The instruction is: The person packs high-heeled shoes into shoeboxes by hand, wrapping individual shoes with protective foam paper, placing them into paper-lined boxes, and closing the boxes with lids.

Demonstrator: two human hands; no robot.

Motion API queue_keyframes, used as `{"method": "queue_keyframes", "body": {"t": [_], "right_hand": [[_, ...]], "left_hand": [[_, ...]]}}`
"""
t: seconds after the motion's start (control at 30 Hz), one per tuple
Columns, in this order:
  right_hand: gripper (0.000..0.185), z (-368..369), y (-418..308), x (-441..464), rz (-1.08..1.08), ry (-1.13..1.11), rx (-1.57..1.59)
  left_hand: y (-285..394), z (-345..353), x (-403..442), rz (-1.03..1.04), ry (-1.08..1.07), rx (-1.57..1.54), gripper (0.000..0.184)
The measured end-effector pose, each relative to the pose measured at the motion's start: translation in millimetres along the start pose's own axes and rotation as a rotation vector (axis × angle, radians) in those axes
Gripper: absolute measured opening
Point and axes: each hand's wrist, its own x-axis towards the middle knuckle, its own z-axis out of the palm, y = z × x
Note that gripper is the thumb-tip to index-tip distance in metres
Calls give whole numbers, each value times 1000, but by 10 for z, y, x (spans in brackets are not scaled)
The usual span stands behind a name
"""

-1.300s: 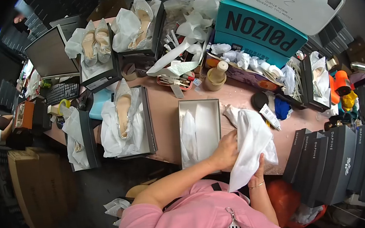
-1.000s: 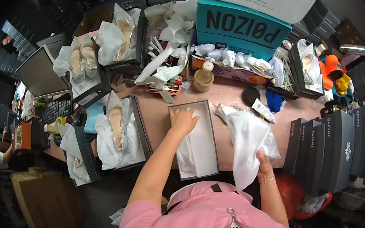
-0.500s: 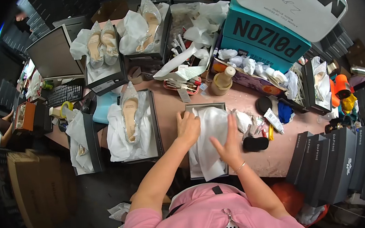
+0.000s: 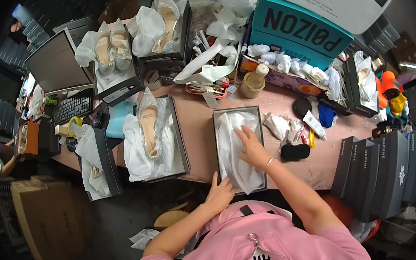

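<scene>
In front of me on the table is a dark shoe box (image 4: 215, 116) lined with white tissue paper (image 4: 231, 153), which lies folded over its inside. My right hand (image 4: 254, 150) rests on the paper with its fingers apart. At the box's near left corner is my left hand (image 4: 219, 195), thumb raised and fingers stretched against the side. Whatever lies beneath the paper is hidden. To the left, a sparkly pointed shoe (image 4: 149, 124) lies on tissue in another open box (image 4: 180, 143).
More sparkly shoes (image 4: 112, 48) sit in boxes at the back. A glue bottle (image 4: 255, 81), a black oval item (image 4: 295, 152) and a white tube (image 4: 314, 124) lie to the right. Stacked shoe boxes (image 4: 372, 173) stand at the right edge. A teal carton (image 4: 299, 27) rises behind.
My left hand has dropped from the box's far left side to its near left corner. The right hand has moved up onto the tissue, which now lies inside the box.
</scene>
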Motion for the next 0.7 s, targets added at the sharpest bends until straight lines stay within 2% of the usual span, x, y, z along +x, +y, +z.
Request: {"method": "queue_keyframes", "body": {"t": [0.07, 0.13, 0.23, 0.27, 0.33, 0.37, 0.4, 0.43, 0.47, 0.53, 0.6, 0.7], "right_hand": [[78, -40, 5, 96, 34, -56, 34], [67, -122, 125, 127, -165, -193, -137], [64, -251, 214, 213, -136, -248, -61], [61, -125, 260, 140, -187, -124, -139], [58, -425, -65, -137, -197, 81, -28], [54, -514, -54, -352, -101, 257, -21], [50, -467, 153, -637, -1, 501, 73], [47, -659, 172, -940, 382, 510, 343], [49, -580, 476, -1243, 381, 593, 525], [62, -495, 414, -1720, 639, 328, 918], [74, -271, 106, -1860, 688, 226, 1321], [65, 115, 3, -1612, 612, 440, 1652]], "left_hand": [[-4, 87, -3, -35, 167, 133, 16], [20, 155, 21, -23, 127, 174, 16], [42, 70, 102, -7, 66, 218, 15], [53, 3, 107, -1, 31, 223, 15], [41, -184, 120, 52, 94, 205, 17], [68, -277, 81, 82, 148, 162, 19], [102, -496, 72, 119, 220, 100, 20], [126, -619, 105, 128, 270, -6, 20], [133, -734, 166, 131, 326, -103, 20], [170, -952, 256, 164, 397, -144, 24], [241, -1098, 376, 99, 322, -151, 25], [383, -983, 484, 141, 446, -177, 26]]}}
